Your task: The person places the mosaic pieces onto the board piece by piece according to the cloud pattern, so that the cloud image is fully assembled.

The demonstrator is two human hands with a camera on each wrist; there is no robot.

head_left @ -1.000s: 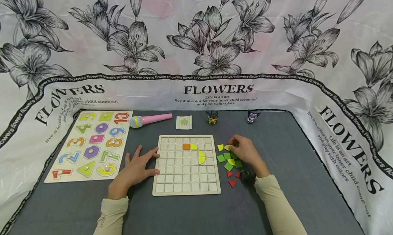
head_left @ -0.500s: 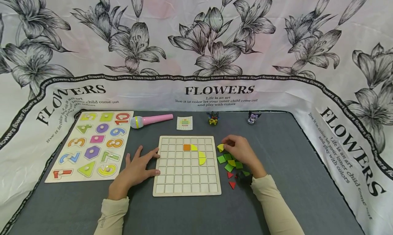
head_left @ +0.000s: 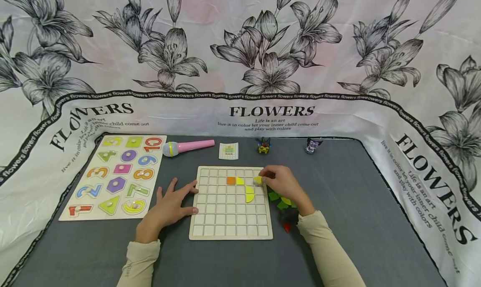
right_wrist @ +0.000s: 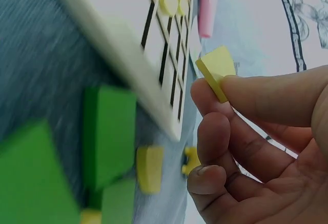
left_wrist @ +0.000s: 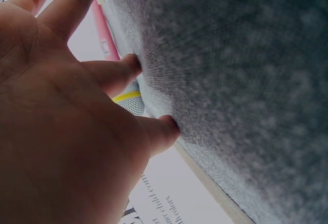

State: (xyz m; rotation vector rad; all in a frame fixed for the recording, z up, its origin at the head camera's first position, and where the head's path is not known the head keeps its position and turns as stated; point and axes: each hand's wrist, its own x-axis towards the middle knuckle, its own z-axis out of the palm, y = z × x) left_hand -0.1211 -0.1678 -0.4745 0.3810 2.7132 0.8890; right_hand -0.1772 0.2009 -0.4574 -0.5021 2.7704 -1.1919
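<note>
My right hand (head_left: 283,185) pinches a yellow quarter-circle tile (right_wrist: 218,65) between thumb and forefinger, raised over the upper right of a pale wooden grid board (head_left: 225,220). On that board lie an orange square tile (head_left: 231,180), a yellow quarter-circle tile (head_left: 239,181) beside it, and two yellow tiles forming a half circle (head_left: 249,194). My left hand (head_left: 167,210), fingers spread, touches the board's left edge; its left wrist view shows mostly the palm and grey cloth. Green tiles (right_wrist: 110,137) and another yellow tile (right_wrist: 149,168) lie beside the board, partly hidden by my right hand in the head view.
A number-and-shape puzzle board (head_left: 112,178) lies at the left. Behind the grid board are a pink toy microphone (head_left: 191,146), a small pattern card (head_left: 228,151) and two small figurines (head_left: 264,146). A red triangular tile (head_left: 287,227) lies right of the grid board.
My right hand has gone left from the loose tiles, picked up a yellow quarter-circle tile and brought it over the board's right side. My left hand stays at the board's edge.
</note>
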